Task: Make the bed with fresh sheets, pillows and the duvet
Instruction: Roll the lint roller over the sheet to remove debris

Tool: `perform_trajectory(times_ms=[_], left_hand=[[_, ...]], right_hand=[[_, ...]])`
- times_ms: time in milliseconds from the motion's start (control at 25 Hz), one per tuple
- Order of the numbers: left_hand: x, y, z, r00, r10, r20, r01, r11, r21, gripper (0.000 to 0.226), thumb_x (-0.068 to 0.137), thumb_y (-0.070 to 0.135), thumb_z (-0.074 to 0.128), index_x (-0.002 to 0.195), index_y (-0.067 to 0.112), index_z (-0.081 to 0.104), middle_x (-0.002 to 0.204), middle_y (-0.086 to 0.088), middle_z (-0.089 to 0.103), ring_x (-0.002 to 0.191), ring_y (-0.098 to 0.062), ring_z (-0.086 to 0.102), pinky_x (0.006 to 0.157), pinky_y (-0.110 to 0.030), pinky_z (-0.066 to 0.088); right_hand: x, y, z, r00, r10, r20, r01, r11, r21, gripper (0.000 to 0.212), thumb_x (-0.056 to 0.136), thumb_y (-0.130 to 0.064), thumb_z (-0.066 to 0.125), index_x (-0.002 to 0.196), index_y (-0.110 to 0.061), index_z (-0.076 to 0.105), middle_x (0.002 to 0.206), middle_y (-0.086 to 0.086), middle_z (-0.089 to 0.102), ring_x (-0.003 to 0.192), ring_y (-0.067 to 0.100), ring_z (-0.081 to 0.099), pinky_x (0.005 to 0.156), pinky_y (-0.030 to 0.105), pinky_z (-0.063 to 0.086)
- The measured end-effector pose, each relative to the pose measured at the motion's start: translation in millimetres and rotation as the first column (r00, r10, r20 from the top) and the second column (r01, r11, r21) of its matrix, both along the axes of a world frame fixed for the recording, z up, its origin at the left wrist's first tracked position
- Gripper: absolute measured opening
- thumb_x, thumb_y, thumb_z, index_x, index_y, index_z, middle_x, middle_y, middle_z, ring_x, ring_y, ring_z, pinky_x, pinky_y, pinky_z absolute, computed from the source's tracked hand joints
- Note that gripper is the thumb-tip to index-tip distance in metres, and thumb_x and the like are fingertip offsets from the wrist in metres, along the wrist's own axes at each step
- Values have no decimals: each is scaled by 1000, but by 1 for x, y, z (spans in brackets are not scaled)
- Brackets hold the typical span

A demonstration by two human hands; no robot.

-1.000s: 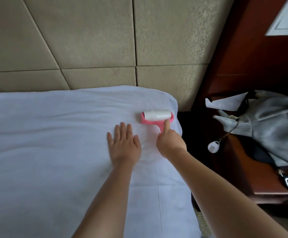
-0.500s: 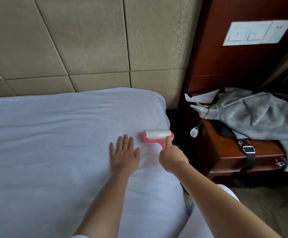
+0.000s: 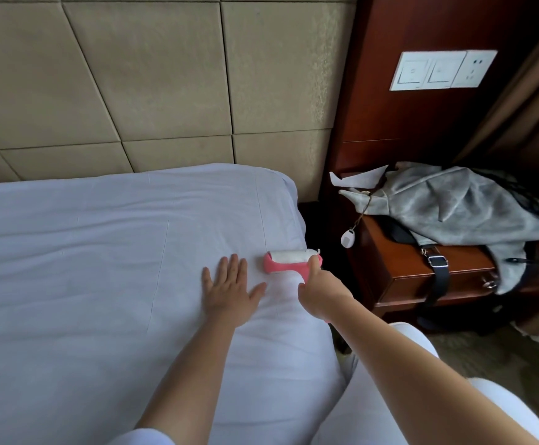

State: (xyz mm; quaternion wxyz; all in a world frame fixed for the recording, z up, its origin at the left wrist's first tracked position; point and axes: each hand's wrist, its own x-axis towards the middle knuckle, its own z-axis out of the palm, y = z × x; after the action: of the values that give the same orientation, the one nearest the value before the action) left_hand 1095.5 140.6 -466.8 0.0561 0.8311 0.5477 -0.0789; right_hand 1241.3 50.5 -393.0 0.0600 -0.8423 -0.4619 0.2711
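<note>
Nearest, the person's two forearms reach out over the near right part of the bed. The left hand (image 3: 229,292) lies flat on the white sheet (image 3: 85,252), fingers straight and spread, pinning the cloth. Just to its right, the right hand (image 3: 321,292) has its fingers curled round the pink handle of a lint roller (image 3: 289,260), whose white sticky drum rests on the sheet close to the bed's right edge.

The sheet looks thin, soft and light; it would probably bunch or drag under the tacky drum, so the flat palm beside the roller seems a sound way to keep it taut. To shift or tuck it, the hem along the right edge or the far corner looks like the best hold, taken in a pinch, not from the middle. The roller appears light and stiff, best gripped by its handle.

Farther off, the sheet covers the mattress up to the padded headboard (image 3: 165,91). No pillows or duvet are in view. To the right stands a wooden nightstand (image 3: 406,268) carrying a grey bag (image 3: 470,207), with wall switches (image 3: 441,70) above.
</note>
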Motion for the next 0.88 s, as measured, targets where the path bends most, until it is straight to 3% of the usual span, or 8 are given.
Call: perform_trajectory(times_ms=[120, 280, 440, 640, 880], left_hand=[[1, 4, -4, 1000, 5, 21, -5, 1000, 28, 75, 93, 66, 10, 153, 23, -3, 160, 7, -11, 147, -12, -11, 115, -50, -7], [13, 21, -9, 994, 88, 58, -93, 992, 84, 57, 101, 42, 9, 153, 23, 0, 160, 10, -8, 147, -10, -7, 116, -51, -2], [27, 57, -11, 990, 129, 64, -135, 985, 105, 55, 101, 38, 8, 153, 22, -1, 160, 8, -8, 147, -10, -6, 116, -50, -1], [43, 101, -15, 989, 137, 57, -143, 980, 141, 56, 101, 39, 11, 153, 22, 1, 160, 8, -7, 147, -11, -4, 117, -49, 0], [67, 165, -20, 980, 183, 77, -193, 968, 163, 56, 101, 39, 9, 153, 20, 0, 160, 8, -6, 147, -10, -4, 117, -48, 0]], right_hand=[[5, 13, -1, 1000, -18, 9, 18, 1000, -8, 61, 96, -11, 36, 147, -10, 4, 71, 3, 42, 57, 15, 43, 45, 27, 32], [12, 38, -4, 999, -30, 27, 30, 1000, 7, 61, 95, -9, 36, 146, -10, 3, 69, 3, 40, 57, 17, 43, 55, 31, 41], [26, 78, -8, 1000, 0, 26, -1, 999, 36, 61, 95, -9, 35, 146, -11, 2, 73, 4, 41, 69, 23, 50, 62, 34, 43], [48, 135, -6, 1000, -3, -23, 4, 998, 62, 58, 92, -5, 36, 143, -12, 9, 70, 5, 40, 56, 20, 45, 57, 33, 43], [66, 204, -18, 998, 39, -57, -32, 992, 123, 69, 88, -2, 36, 148, -14, 2, 71, 4, 42, 57, 18, 45, 47, 28, 35]])
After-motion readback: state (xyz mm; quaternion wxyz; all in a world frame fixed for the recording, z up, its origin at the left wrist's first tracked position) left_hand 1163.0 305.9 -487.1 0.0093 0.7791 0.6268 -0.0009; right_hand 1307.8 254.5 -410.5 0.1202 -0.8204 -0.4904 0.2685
